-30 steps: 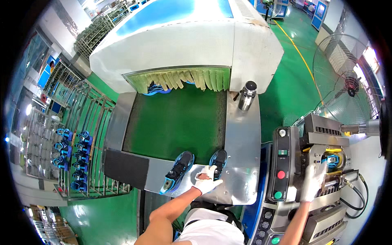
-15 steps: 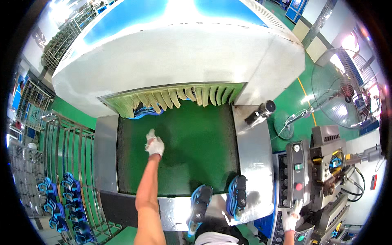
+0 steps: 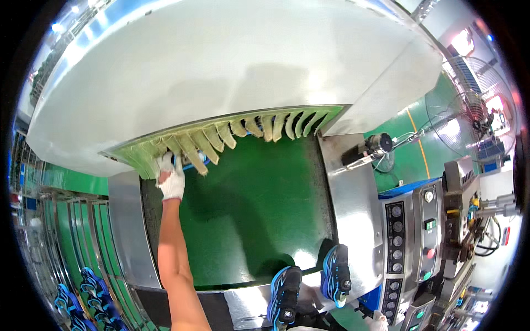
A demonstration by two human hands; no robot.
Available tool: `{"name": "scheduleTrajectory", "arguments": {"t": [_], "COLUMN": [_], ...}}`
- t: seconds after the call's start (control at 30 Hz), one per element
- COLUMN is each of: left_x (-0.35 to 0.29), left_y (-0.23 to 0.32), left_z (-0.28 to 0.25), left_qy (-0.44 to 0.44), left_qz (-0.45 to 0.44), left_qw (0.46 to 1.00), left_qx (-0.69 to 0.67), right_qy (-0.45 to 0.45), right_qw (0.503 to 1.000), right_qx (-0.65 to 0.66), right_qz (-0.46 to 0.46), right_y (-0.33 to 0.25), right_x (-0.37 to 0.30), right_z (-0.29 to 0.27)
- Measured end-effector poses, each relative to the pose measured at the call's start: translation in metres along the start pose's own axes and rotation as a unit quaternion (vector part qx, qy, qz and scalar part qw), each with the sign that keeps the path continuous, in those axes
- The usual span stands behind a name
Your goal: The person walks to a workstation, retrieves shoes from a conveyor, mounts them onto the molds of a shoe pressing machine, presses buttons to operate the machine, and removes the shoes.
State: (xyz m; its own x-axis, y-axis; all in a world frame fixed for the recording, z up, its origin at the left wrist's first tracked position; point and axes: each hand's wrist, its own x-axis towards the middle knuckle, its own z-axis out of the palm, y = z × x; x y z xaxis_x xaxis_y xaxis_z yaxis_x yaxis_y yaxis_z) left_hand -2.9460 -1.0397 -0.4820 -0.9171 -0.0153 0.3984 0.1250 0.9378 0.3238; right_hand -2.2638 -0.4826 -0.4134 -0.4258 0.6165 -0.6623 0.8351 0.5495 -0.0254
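My left hand (image 3: 172,182), in a white glove, reaches to the flap curtain (image 3: 207,144) at the left of the machine's opening. Its fingers are closed about the near end of a blue shoe (image 3: 194,161), which the strips partly hide. At the lower edge, beside the control panel, only part of my gloved right hand (image 3: 379,321) shows, and its fingers cannot be made out. Two black and blue shoes, a left one (image 3: 285,298) and a right one (image 3: 335,276), rest on the metal front ledge, close to my body.
A green conveyor belt (image 3: 259,215) runs out of the white machine (image 3: 221,66) between metal side plates. At right stand a control panel (image 3: 425,231), a dark cylindrical motor (image 3: 367,149) and a fan (image 3: 475,110). A metal rack (image 3: 83,231) with several blue shoes is at left.
My left hand has moved forward and left from over the belt to the shoe under the strips. My right hand has dropped from the panel toward the lower edge. The view has shifted closer.
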Motion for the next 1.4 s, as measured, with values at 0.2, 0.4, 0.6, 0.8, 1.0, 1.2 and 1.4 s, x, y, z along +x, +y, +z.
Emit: {"name": "scheduleTrajectory", "arguments": {"t": [0.2, 0.4, 0.6, 0.8, 1.0, 1.2, 1.4], "left_x": [-0.091, -0.146, -0.263, -0.373, -0.471, -0.602, -0.703], "left_y": [0.047, 0.303, 0.542, 0.742, 0.884, 0.979, 1.051], "left_z": [-0.05, -0.128, -0.187, -0.227, -0.281, -0.23, -0.236], "left_qy": [-0.015, -0.168, -0.308, -0.43, -0.418, -0.559, -0.503], "left_qz": [-0.014, 0.123, 0.356, 0.5, 0.509, 0.47, 0.567], "left_qw": [0.992, 0.938, 0.806, 0.554, 0.494, 0.477, 0.448], "left_qx": [-0.126, -0.279, -0.358, -0.508, -0.568, -0.488, -0.475], "right_qy": [-0.045, 0.069, 0.243, 0.287, 0.092, 0.396, 0.437], "right_qw": [0.989, 0.937, 0.861, 0.799, 0.663, 0.385, 0.102], "right_qx": [0.141, 0.223, 0.22, 0.469, 0.741, 0.831, 0.875], "right_qz": [-0.028, -0.26, -0.388, -0.241, 0.058, 0.064, 0.179], "right_y": [-0.042, -0.149, -0.165, 0.057, 0.233, 0.317, 0.372], "right_x": [-0.001, -0.036, 0.006, -0.046, -0.146, -0.152, -0.212], "right_z": [-0.025, -0.143, -0.17, -0.186, -0.149, -0.05, -0.03]}}
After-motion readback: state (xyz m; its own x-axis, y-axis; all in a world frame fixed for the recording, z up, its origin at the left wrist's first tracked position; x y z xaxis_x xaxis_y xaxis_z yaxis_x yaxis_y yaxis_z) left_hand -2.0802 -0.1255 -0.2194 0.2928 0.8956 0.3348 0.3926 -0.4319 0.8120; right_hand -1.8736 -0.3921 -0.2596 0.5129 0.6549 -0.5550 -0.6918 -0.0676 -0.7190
